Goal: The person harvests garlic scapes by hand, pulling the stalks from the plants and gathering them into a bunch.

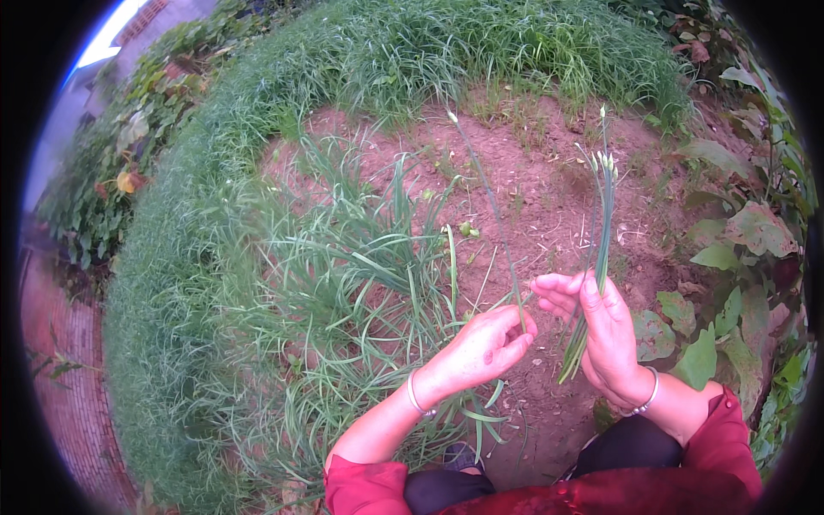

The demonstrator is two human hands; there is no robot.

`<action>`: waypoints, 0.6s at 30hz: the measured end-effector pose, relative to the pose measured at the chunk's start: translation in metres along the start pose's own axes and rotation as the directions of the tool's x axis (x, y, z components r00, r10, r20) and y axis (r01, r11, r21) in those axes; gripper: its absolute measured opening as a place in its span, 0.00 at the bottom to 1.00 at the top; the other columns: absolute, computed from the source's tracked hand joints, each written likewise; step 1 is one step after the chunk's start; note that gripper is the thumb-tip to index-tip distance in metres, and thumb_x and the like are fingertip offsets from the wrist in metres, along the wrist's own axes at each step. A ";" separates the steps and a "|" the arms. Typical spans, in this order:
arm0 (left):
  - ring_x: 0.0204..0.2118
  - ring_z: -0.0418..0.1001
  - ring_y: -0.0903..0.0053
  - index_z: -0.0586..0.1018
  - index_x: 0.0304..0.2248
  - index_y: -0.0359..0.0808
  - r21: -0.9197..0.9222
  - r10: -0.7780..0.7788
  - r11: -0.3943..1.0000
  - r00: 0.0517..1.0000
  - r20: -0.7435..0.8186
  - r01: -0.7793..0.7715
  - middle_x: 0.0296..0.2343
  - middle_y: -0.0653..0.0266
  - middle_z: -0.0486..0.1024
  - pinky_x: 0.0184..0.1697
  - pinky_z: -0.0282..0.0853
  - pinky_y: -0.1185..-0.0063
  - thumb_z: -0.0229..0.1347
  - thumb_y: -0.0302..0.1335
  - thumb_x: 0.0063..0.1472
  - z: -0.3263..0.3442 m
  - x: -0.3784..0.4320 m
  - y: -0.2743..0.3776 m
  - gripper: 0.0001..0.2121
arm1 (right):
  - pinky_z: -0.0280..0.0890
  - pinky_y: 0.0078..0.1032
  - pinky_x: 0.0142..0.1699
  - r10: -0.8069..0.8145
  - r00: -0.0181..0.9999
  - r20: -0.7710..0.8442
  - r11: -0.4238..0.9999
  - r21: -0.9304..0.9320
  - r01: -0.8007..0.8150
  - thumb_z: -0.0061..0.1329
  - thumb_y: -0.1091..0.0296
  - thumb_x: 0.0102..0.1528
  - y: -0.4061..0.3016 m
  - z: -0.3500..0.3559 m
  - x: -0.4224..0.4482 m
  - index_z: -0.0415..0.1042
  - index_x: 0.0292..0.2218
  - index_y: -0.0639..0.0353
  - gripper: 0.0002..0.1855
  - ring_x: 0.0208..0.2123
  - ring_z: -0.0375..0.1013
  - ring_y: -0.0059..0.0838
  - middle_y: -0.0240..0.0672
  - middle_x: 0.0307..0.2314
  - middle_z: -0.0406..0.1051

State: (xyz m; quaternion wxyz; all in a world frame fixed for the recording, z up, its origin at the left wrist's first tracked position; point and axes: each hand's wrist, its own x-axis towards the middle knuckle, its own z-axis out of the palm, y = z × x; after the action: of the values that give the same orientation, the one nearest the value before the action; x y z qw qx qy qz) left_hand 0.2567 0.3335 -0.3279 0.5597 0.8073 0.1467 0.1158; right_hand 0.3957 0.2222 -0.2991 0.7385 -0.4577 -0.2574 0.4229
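Between the thumb and fingers of my left hand (489,344) is the lower end of one long green flower stalk (490,193). It leans up and away, with a pale closed bud at its tip. My right hand (605,328) grips a small bundle of chive-like flower stalks (604,238) under the thumb. Their pale buds cluster at the top, one standing higher than the others, and the cut or picked ends hang below the palm. The two hands are close together but apart, above reddish soil. Beside my left hand grows a clump of flat-leaved garlic chives (399,257).
A dense band of green leaves (418,51) curves around the far side and left. Broad-leaved plants (714,251), some leaves spotted, stand close at my right. A brick path (71,399) runs at the far left. My shoe (462,456) is beside the chive clump.
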 end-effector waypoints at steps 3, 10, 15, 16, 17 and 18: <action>0.25 0.71 0.67 0.71 0.32 0.31 0.068 0.121 0.989 0.983 0.140 -0.131 0.23 0.56 0.69 0.29 0.66 0.74 0.51 0.26 0.55 0.014 -0.002 0.011 0.07 | 0.68 0.29 0.43 0.046 0.998 0.051 0.996 0.075 -0.050 0.30 0.60 0.63 -0.002 0.004 -0.004 0.60 0.38 0.60 0.13 0.36 0.71 0.32 0.41 0.32 0.69; 0.25 0.71 0.69 0.71 0.33 0.30 -0.008 0.117 0.993 0.972 0.203 -0.118 0.24 0.57 0.69 0.30 0.67 0.75 0.52 0.25 0.55 0.023 -0.002 0.017 0.08 | 0.56 0.14 0.21 0.131 0.991 0.017 0.984 0.123 -0.132 0.31 0.59 0.63 -0.007 0.003 -0.009 0.59 0.37 0.59 0.12 0.17 0.58 0.16 0.29 0.19 0.59; 0.31 0.71 0.82 0.72 0.39 0.31 -0.099 0.071 0.992 0.995 -0.075 -0.078 0.28 0.64 0.72 0.34 0.67 0.83 0.54 0.27 0.58 -0.004 -0.004 0.022 0.11 | 0.48 0.11 0.18 0.153 0.987 -0.046 0.982 0.120 -0.147 0.31 0.59 0.63 -0.014 0.000 -0.009 0.60 0.37 0.58 0.12 0.15 0.51 0.12 0.26 0.17 0.55; 0.30 0.71 0.83 0.72 0.39 0.31 -0.178 -0.017 0.983 0.957 -0.288 -0.036 0.29 0.66 0.72 0.35 0.67 0.84 0.53 0.26 0.58 -0.007 -0.009 0.008 0.10 | 0.46 0.11 0.18 0.163 0.985 -0.059 0.980 0.122 -0.155 0.30 0.58 0.63 -0.014 0.000 -0.009 0.60 0.37 0.59 0.13 0.15 0.49 0.11 0.25 0.17 0.54; 0.30 0.70 0.83 0.72 0.39 0.31 -0.278 -0.123 0.960 0.882 -0.456 -0.010 0.29 0.66 0.73 0.35 0.66 0.85 0.52 0.27 0.59 -0.018 -0.014 -0.003 0.10 | 0.46 0.11 0.18 0.167 0.984 -0.058 0.977 0.143 -0.157 0.31 0.58 0.63 -0.014 -0.001 -0.009 0.60 0.38 0.58 0.13 0.15 0.49 0.11 0.25 0.17 0.54; 0.29 0.70 0.84 0.71 0.38 0.31 -0.268 -0.118 0.961 0.782 -0.612 -0.065 0.28 0.66 0.73 0.34 0.66 0.86 0.50 0.27 0.60 -0.031 -0.017 -0.010 0.09 | 0.46 0.11 0.19 0.167 0.984 -0.057 0.974 0.163 -0.156 0.33 0.59 0.62 -0.016 0.000 -0.009 0.61 0.38 0.58 0.12 0.15 0.49 0.11 0.24 0.17 0.54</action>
State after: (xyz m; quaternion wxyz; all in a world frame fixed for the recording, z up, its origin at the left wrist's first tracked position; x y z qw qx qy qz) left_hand 0.2287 0.3571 -0.3268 0.5879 0.6361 0.3167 0.3867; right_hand 0.3972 0.2106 -0.2853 0.7442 -0.4316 -0.1588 0.4844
